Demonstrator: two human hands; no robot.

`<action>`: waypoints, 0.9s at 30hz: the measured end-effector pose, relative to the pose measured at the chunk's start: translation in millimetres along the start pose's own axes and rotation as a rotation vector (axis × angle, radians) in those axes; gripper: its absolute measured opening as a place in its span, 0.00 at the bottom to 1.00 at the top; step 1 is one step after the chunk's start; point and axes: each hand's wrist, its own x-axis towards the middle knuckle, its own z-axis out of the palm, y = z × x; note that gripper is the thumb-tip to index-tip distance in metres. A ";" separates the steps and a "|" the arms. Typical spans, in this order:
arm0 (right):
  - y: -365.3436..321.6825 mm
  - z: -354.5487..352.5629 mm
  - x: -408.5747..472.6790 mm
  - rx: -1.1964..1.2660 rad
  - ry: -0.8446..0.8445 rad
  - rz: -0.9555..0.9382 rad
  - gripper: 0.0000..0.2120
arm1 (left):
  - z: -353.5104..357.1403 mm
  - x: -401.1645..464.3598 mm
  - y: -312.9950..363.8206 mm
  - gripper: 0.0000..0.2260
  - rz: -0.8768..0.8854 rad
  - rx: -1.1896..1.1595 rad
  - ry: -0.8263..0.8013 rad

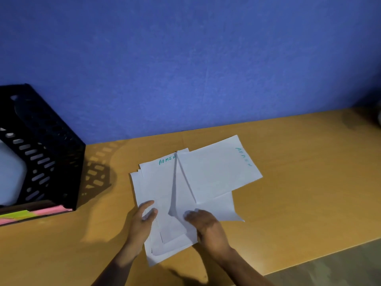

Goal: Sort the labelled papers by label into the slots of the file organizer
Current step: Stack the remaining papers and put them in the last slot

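Blue wall [185, 58] backs a tan wooden surface [299, 172] where loose white labelled papers [165, 193] lie mid-surface near its front edge. Left hand [142, 221] rests relaxed on them; right hand [206, 226] pinches a raised sheet. Black perforated file organizer [41, 145] stands at the left edge.

A plain blue painted wall [185, 58] rises behind the light-brown wooden bench [299, 162]. Grey floor [340, 269] shows at lower right.

- Reaching in from the lower edge, both forearms bare.
- Left hand [144, 218] lying with fingers loosely extended, thumb raised.
- Right hand [206, 226] lying knuckles up, fingers curling downward, fingertips hidden from view.
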 end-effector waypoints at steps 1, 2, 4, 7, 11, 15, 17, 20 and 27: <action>-5.2 3.8 -0.5 0.014 -0.020 -0.020 0.25 | 0.5 0.1 0.0 0.11 -0.013 -0.021 0.005; -8.9 8.2 -1.7 0.030 -0.041 -0.038 0.24 | 0.8 -0.5 0.1 0.12 -0.026 -0.042 0.004; -14.2 15.9 -4.5 0.053 -0.086 -0.064 0.22 | 0.2 -0.9 -0.4 0.17 -0.046 -0.077 -0.004; -19.0 22.5 -11.2 0.085 -0.169 -0.064 0.20 | -2.3 -1.0 -2.3 0.13 -0.033 -0.049 -0.055; -27.2 15.5 -9.6 0.324 -0.249 0.155 0.09 | -2.2 -2.1 -2.0 0.18 0.018 0.048 -0.097; -23.1 2.8 2.2 0.495 0.043 0.534 0.09 | 0.9 -5.2 0.8 0.22 0.039 0.083 -0.096; -5.6 -4.0 8.7 0.494 0.245 0.790 0.11 | 2.0 -7.5 2.8 0.22 0.033 0.097 -0.083; 29.1 -18.3 24.0 0.440 0.367 1.105 0.12 | 3.9 -10.6 7.1 0.23 0.041 0.152 -0.059; 96.7 -42.2 66.7 0.637 0.471 1.526 0.12 | 5.6 -12.8 11.5 0.24 0.040 0.204 -0.044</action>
